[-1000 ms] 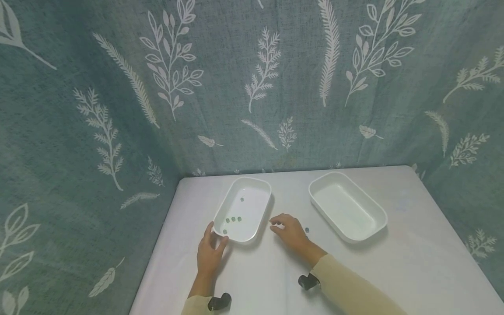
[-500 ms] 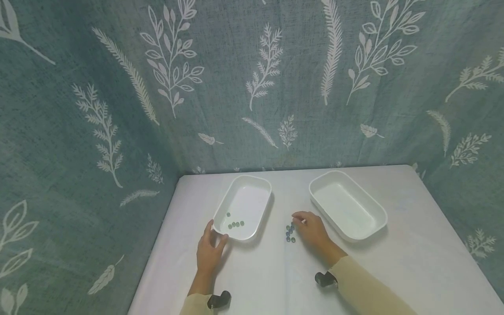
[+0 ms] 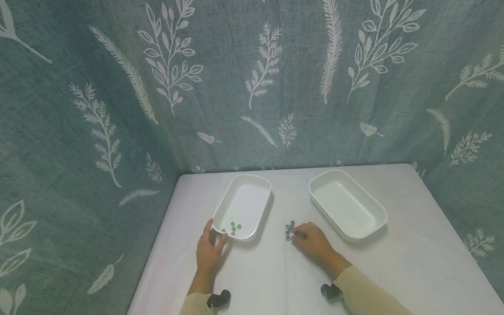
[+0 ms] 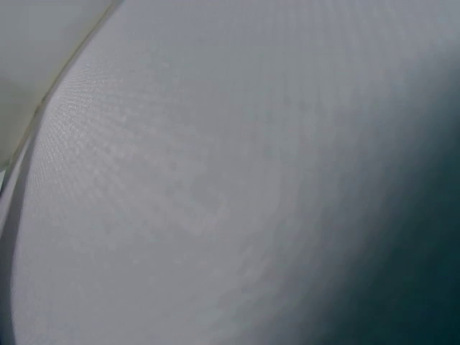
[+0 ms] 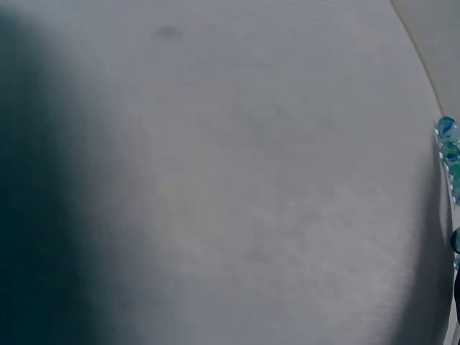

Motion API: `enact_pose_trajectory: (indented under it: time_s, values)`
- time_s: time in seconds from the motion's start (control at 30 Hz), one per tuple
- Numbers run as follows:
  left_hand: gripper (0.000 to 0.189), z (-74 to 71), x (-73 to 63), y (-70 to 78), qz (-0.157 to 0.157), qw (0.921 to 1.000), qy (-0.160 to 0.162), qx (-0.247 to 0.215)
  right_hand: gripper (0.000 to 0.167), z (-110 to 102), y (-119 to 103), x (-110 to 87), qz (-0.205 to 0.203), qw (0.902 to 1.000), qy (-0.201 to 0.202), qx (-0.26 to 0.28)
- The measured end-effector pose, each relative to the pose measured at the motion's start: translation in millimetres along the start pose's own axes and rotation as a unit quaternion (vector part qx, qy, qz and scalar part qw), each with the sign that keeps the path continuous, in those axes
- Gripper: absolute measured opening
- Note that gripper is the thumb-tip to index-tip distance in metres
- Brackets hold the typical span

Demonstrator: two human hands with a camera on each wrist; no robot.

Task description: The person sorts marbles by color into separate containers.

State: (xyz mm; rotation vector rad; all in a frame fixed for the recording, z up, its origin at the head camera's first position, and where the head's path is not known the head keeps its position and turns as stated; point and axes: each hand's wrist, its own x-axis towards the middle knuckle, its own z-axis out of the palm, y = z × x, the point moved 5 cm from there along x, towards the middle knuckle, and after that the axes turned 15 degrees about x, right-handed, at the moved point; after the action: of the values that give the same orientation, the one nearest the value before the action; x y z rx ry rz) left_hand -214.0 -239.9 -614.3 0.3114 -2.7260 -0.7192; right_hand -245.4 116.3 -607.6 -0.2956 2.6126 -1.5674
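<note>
One hand on a tray, the other at a cluster of marbles
The left hand point(image 3: 209, 253) grips the near corner of the marble tray point(image 3: 249, 197), thumb and fingers apart on its rim; inside, a few green marbles point(image 3: 233, 229) lie at the end closest to that hand. The right hand point(image 3: 312, 239) has its fingertips drawn narrow at the loose marbles point(image 3: 288, 233), blue and green, on the bench point(image 3: 260, 280) between the hands; whether it pinches one cannot be told. Beyond the right hand, to its right, sits a second tray point(image 3: 348, 204).
</note>
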Motion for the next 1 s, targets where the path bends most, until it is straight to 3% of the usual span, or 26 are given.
enact_pose_trajectory:
  time_s: [0.27,1.0]
  values:
    - [0.077,-1.2,-0.2,0.3,-0.003,1.0000,-0.004,-0.002,0.021,5.0,-6.2,-3.7,-0.042,0.9988,-0.007,-0.025]
    - [0.078,0.7,0.9,-1.7,-0.023,0.9994,-0.025,-0.010,0.015,10.5,-2.9,-4.6,-0.096,0.9934,-0.009,-0.063]
